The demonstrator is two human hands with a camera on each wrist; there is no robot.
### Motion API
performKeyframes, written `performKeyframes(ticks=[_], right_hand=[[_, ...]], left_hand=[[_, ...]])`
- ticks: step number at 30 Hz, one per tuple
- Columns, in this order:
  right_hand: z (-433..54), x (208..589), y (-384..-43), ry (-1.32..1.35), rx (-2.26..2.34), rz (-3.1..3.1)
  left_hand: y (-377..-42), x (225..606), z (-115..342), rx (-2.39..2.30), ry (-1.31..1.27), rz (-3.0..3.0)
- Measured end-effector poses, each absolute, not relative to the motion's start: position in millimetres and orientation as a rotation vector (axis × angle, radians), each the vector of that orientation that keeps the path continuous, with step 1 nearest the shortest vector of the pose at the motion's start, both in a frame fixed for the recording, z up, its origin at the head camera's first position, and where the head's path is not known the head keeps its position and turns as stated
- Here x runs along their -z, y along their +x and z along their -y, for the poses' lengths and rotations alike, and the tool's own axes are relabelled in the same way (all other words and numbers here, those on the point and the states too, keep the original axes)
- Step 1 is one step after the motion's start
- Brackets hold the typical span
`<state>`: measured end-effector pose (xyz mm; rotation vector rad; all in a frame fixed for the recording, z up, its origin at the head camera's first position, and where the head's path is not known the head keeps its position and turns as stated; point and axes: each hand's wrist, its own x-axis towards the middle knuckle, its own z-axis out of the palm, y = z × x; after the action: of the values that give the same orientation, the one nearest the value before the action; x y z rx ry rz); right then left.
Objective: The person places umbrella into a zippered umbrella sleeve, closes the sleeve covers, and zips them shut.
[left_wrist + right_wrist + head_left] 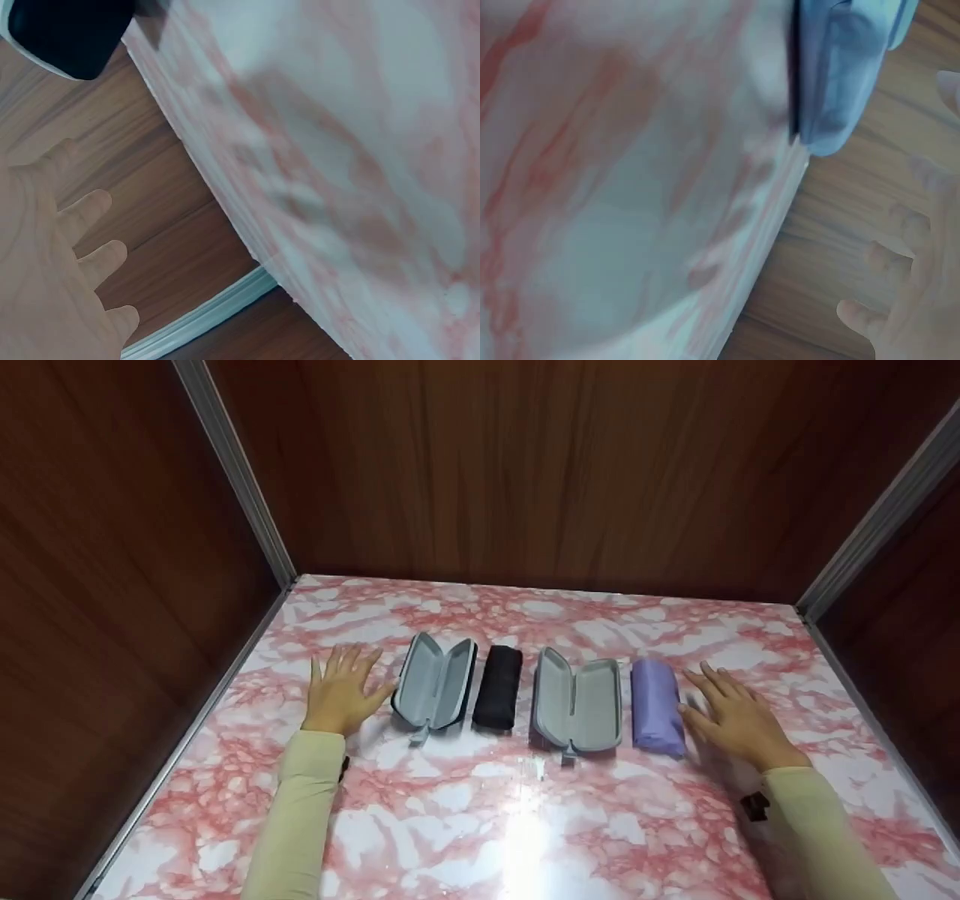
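Two zip cases with grey linings lie spread open on the table: the left case (435, 682) has a dark outer shell, and the right case (577, 701) stands further right. Between them is a black rolled fabric bundle (498, 688), perhaps a folded compact umbrella. A similar purple bundle (657, 706) lies right of the right case. My left hand (341, 690), fingers spread, is beside the left case; its dark shell (71, 34) appears in the left wrist view. My right hand (739, 720) is beside the purple bundle (844, 75), holding nothing. Whether either hand touches these things, I cannot tell.
The table (420, 840) has a red and white marbled top with a bright glare near its front. Brown wood panels (525, 472) rise behind and at both sides, joined by metal corner strips (240, 472).
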<state>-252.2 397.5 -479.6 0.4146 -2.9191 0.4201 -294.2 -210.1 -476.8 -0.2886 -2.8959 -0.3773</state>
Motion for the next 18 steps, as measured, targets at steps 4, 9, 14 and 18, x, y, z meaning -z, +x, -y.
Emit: performKeyframes(ticks=[4,9,14,18], right_hand=[[-391,476,-253,0.453,-0.424,2.889],[-382,471,-254,0.487,-0.427,2.875],[-370,464,-255,0.515,-0.441,2.875],[-361,460,-255,0.536,-0.447,2.877]], left_hand=[[-295,474,207,0.383,-0.299,2.886],[-296,471,202,0.373,-0.328,2.882],[-297,468,195,0.412,-0.389,2.837],[-296,466,189,0.511,-0.415,2.824]])
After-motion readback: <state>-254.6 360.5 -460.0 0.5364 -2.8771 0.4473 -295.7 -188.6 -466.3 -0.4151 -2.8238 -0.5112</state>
